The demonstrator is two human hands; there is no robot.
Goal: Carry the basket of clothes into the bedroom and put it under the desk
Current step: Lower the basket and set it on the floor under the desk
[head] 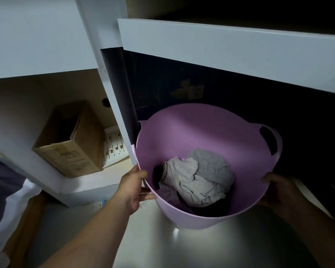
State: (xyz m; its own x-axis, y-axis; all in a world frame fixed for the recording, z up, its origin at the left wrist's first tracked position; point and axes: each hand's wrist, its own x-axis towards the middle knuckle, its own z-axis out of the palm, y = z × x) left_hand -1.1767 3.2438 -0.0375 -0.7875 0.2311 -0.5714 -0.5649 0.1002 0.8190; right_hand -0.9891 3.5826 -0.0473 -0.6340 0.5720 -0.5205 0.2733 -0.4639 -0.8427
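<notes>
A round purple plastic basket (pixel 201 128) stands on the pale floor, its far half in the dark space beneath the white desk (pixel 230 47). Crumpled grey, white and dark clothes (pixel 199 180) lie in its bottom. My left hand (pixel 132 187) grips the basket's near-left rim, thumb over the edge and fingers on the outside wall. My right hand (pixel 278 192) holds the near-right rim from outside; its fingers are partly hidden by the wall. One cut-out handle (pixel 269 140) shows on the far right rim.
The desk's white side panel (pixel 116 105) runs down just left of the basket. Left of it, a low shelf holds an open cardboard box (pixel 70 144) and a white perforated board (pixel 114 146). A wall socket (pixel 195 91) sits on the dark back wall. Bedding (pixel 2 182) lies at far left.
</notes>
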